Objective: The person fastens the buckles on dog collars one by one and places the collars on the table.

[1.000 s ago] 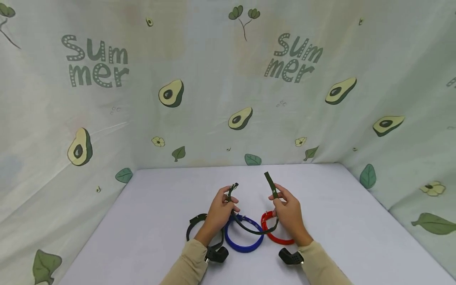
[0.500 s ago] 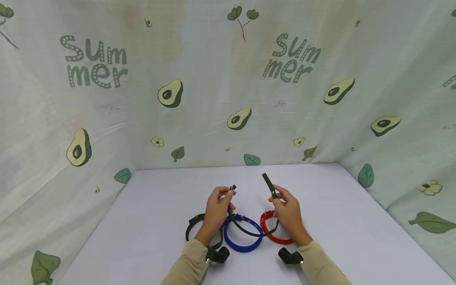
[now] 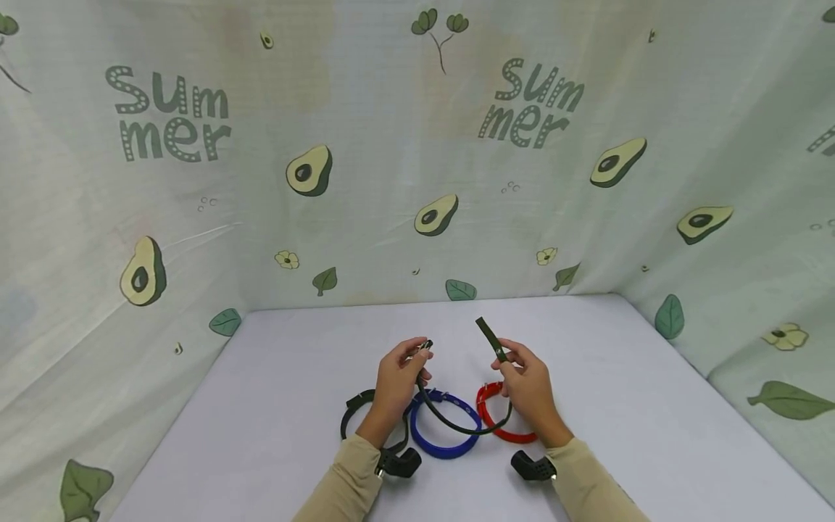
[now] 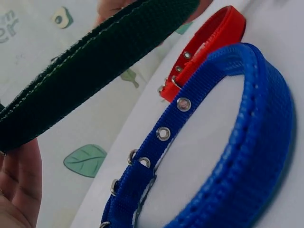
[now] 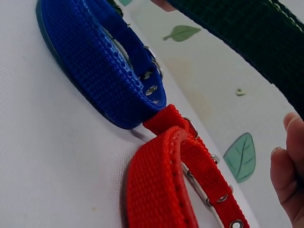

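An unbuckled dark green collar hangs in a sagging curve between the two hands. The left hand pinches its buckle end between thumb and fingers. The right hand holds the strap near the other end, whose free tip points up and to the left. Below the sagging part lies a blue collar, closed into a ring, with metal eyelets. Beside it, partly behind the right hand, is a red collar. A black-looking collar lies at the left, partly covered by the left hand and wrist.
The collars rest on a white-covered table. A printed cloth with avocados and leaves rises behind and at the sides. Black wrist cameras sit at both wrists, close above the table.
The left hand has shifted slightly left, and its thumb has moved up onto the buckle end of the green collar. The right hand's strap tip leans a little further left.
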{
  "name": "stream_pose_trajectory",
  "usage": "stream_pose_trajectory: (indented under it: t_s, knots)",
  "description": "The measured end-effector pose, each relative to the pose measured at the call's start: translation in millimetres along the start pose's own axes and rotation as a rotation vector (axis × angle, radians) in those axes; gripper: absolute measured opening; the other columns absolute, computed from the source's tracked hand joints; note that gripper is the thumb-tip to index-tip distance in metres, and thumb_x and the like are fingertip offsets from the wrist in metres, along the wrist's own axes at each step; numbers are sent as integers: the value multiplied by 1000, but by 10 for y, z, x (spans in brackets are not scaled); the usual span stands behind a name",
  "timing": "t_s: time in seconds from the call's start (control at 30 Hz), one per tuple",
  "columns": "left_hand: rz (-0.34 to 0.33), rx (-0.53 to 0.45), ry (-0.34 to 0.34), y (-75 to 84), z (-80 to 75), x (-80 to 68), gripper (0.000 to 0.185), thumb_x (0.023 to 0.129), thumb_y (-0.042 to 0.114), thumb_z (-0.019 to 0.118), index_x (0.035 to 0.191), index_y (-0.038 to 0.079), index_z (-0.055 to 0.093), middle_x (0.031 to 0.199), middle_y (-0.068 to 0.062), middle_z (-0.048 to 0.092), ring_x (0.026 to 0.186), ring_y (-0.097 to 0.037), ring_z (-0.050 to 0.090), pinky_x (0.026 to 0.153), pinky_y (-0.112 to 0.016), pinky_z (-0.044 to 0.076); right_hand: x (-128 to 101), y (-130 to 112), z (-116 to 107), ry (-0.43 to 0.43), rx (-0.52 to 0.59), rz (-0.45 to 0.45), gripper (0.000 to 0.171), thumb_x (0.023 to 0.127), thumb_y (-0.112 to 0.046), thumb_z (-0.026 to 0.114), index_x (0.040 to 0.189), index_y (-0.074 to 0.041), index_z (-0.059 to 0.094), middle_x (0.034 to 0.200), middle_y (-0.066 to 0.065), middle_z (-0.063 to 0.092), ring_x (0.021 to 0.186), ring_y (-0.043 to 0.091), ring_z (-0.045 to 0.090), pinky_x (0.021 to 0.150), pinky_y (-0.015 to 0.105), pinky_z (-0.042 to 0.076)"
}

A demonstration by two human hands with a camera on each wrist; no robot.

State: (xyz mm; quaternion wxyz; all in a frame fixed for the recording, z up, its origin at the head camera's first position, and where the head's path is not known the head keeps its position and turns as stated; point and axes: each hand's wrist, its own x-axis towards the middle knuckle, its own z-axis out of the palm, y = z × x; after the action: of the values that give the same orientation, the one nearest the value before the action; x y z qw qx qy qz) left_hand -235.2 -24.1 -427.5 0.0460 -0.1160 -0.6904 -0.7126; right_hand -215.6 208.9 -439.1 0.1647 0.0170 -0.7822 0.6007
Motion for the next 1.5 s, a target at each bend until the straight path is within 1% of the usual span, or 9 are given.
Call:
stream_pose_trajectory:
  t_s: [0.2,0.27,0.5,0.7,0.87,1.1,1.3,1.37,1.5]
  knots:
    - [-70,-44,-46,42,-2,-2,37,102,14,59,136,1,60,101,-8,67,73,-17,63,70,-31,57,-129,-325,-21,-51,-10,2,39,95,7,50,131,-1,60,92,23,65,51,31,55,50,32,51]
    - [-85,-83,-59,-43,-10,36,38,102,17,59,136,2,60,101,-7,66,74,-16,62,70,-30,56,-136,-332,-23,-61,-7,-12,38,95,7,50,131,0,60,92,23,65,50,29,54,50,31,50]
    - [-105,-169,-92,-38,-23,41,36,101,18,61,131,-1,61,102,-9,64,76,-16,62,70,-29,55,-107,-257,4,-62,-20,-3,37,95,7,50,130,-2,61,93,26,65,48,22,52,49,26,48]
    - [-114,-173,-101,-37,-29,40,37,100,19,62,131,-1,59,102,-9,64,74,-15,61,69,-27,53,-37,-8,38,-47,-6,-11,36,96,4,52,128,-10,65,92,18,66,48,16,50,49,25,47]
    - [-119,-146,-102,-28,-30,9,38,101,20,61,134,3,61,98,-8,64,67,-14,56,65,-26,49,-78,52,79,-73,17,-43,36,95,3,53,123,-14,69,88,13,65,49,16,49,46,24,44]
    - [-107,-169,-112,-15,3,10,36,100,19,62,133,6,61,99,-8,66,67,-13,56,61,-23,47,-149,-18,125,-94,29,-39,35,94,6,54,121,-11,70,87,13,65,52,18,51,44,22,40]
    - [-122,-199,-73,-12,18,17,32,100,16,62,128,1,59,99,-9,68,64,-11,55,55,-21,44,-233,-278,122,-118,18,-74,33,93,9,52,120,-2,68,88,23,66,50,10,48,44,22,41]
    - [-127,-206,-60,-3,23,15,32,100,17,62,127,0,59,98,-10,67,62,-11,52,53,-20,41,-241,-310,118,-112,21,-87,33,92,9,53,119,-1,68,87,21,66,51,14,50,44,22,41]
    - [-134,-234,-30,6,32,17,33,101,22,62,124,-2,62,95,-9,62,60,-10,48,50,-19,37,-192,-173,133,-90,39,-79,31,93,7,57,118,-7,71,87,12,66,56,31,55,44,23,40]
